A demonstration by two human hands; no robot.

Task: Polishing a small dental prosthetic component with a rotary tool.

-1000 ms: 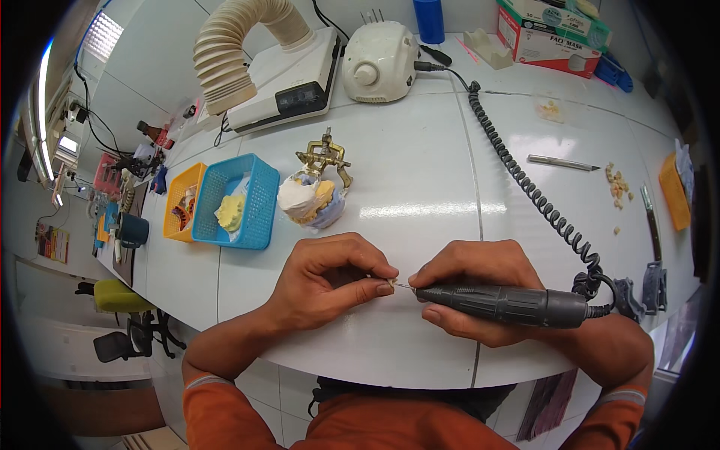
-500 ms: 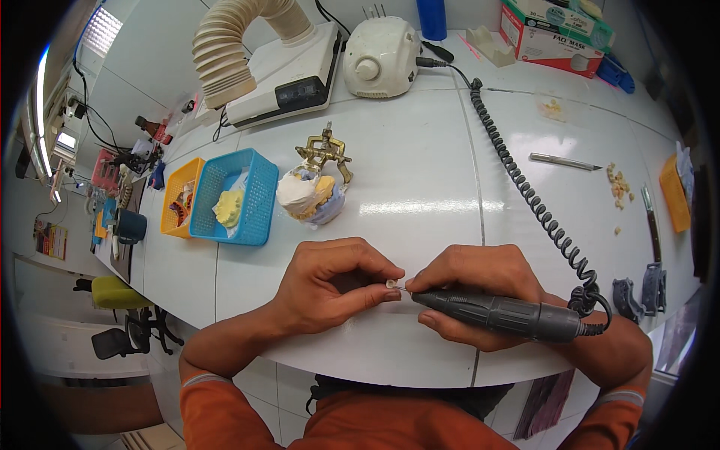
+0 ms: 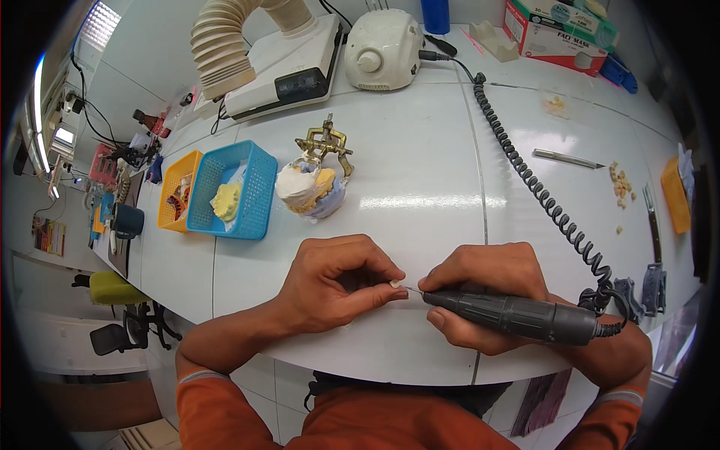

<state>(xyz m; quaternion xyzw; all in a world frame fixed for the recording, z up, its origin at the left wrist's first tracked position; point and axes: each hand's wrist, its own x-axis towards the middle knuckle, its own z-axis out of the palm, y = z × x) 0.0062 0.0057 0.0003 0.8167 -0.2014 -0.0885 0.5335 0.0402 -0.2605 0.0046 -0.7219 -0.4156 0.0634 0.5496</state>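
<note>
Between thumb and forefinger, my left hand (image 3: 337, 283) pinches a tiny cream-coloured denture tooth (image 3: 394, 284). My right hand (image 3: 487, 289) grips a black rotary handpiece (image 3: 517, 316) like a pen. Its thin metal bur (image 3: 413, 289) points left, with the tip at or very near the tooth; whether they touch I cannot tell. A coiled black cord (image 3: 536, 184) runs from the handpiece to a white control box (image 3: 384, 51) at the back. Beyond my left hand stands a brass articulator (image 3: 324, 142) carrying plaster dental models (image 3: 309, 189).
Left of the articulator are a blue basket (image 3: 257, 196) with a yellow mould and an orange basket (image 3: 174, 196). A dust extractor (image 3: 281, 75) with a ribbed hose stands behind. To the right lie a scalpel (image 3: 568, 158), several loose teeth (image 3: 619, 185) and a knife (image 3: 652, 225).
My right hand has shifted slightly right with the handpiece, exposing more of the bur. The tooth has turned a little in my left fingers. The whole view has moved slightly.
</note>
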